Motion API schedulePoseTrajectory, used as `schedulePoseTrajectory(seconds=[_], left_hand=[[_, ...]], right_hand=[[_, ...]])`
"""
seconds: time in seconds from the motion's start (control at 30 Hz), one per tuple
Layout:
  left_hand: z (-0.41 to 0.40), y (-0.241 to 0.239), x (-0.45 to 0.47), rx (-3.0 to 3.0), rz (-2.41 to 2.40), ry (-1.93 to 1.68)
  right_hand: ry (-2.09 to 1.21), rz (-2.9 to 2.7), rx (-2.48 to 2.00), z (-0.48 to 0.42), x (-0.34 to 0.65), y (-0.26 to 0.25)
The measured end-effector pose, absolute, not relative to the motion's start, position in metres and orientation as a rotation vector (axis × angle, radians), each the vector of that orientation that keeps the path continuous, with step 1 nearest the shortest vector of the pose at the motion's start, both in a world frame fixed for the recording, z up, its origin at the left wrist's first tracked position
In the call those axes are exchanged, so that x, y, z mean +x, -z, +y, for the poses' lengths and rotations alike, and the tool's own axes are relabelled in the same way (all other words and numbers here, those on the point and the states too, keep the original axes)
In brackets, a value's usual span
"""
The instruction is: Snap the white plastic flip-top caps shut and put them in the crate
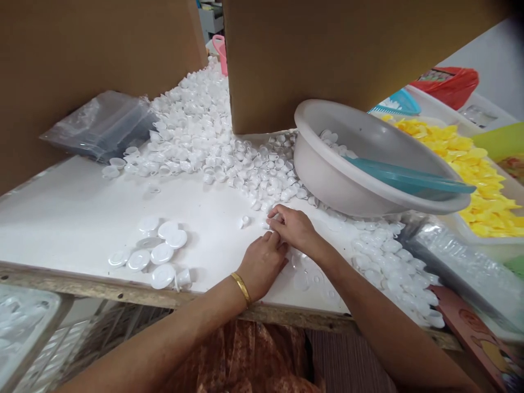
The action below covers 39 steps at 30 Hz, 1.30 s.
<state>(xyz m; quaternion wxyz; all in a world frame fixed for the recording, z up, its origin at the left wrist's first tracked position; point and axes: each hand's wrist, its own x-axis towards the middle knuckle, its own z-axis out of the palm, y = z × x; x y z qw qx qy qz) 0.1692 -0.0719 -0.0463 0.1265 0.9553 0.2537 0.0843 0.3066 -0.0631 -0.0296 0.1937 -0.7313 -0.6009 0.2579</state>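
Note:
My right hand (293,226) is closed, its thumb and fingertips at a small white toy cup (266,224). Just below it, my left hand (265,264), with a gold bangle at the wrist, has its fingers curled against the right hand; what they hold, if anything, is hidden. Another small white cup (245,221) stands alone to the left of the fingers. Behind the hands spreads a large heap of small white cups (196,131). Several round white saucers (162,254) lie at the left near the table edge, with a white cup (184,278) beside them.
A tilted grey basin (319,174) holding white pieces and a teal tray (409,176) stands at right. Below it lies a pile of white pieces (385,262). Cardboard panels (327,54) rise behind. Plastic bags (106,123) lie at left, yellow pieces (475,169) at far right.

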Motion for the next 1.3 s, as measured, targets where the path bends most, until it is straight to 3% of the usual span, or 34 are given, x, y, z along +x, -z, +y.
schedulePoseTrajectory(seconds=[0.27,0.47,0.67,0.97,1.3], left_hand=[[-0.073,0.038,0.16,2.875,0.668,-0.284],[-0.029,0.02,0.136,2.049,1.277,-0.436],[0.009,0.031,0.125,1.438,1.347,-0.495],[0.013,0.049,0.13,1.566,1.324,-0.528],[0.015,0.033,0.129,1.926,1.37,-0.288]], right_hand=[[-0.769,-1.567,-2.035,-0.069,0.317,0.043],[-0.458,-1.683,-2.075,-0.08,0.311,0.032],[-0.251,-1.97,-1.854,-0.061,0.279,0.031],[-0.247,-1.976,-1.872,-0.054,0.269,0.042],[0.197,-2.277,-1.656,-0.067,0.26,0.055]])
